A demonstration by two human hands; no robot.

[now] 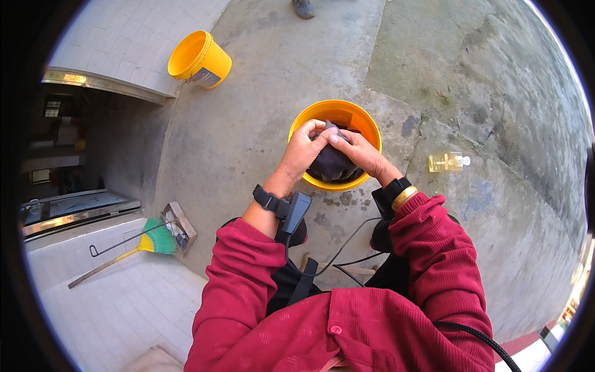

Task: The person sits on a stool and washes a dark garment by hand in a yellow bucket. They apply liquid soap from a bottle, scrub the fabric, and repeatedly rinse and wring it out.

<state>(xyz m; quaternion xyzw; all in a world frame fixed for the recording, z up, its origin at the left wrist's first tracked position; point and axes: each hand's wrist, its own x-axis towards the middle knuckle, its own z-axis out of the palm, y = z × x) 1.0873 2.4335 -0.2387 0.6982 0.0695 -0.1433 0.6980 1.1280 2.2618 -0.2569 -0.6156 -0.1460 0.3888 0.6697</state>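
A dark cloth [331, 162] lies bunched inside a yellow plastic bucket [338, 187] that stands on the concrete in front of me. My left hand [304, 144] reaches over the bucket's near left side, thumb and fingers pinching the top of the cloth. From the right, my right hand [362, 149] grips the same raised fold, and the two thumbs nearly meet. Part of the cloth is hidden under my fingers. How much water the bucket holds cannot be seen.
A second yellow bucket [218, 63] stands by the tiled wall. To the right lies a clear pump bottle [446, 162] of yellowish liquid. At left are a green-bristled broom [160, 237] and a dustpan [186, 228]. Black cables [341, 260] hang between my arms. Another person's shoe [303, 8] shows at the top.
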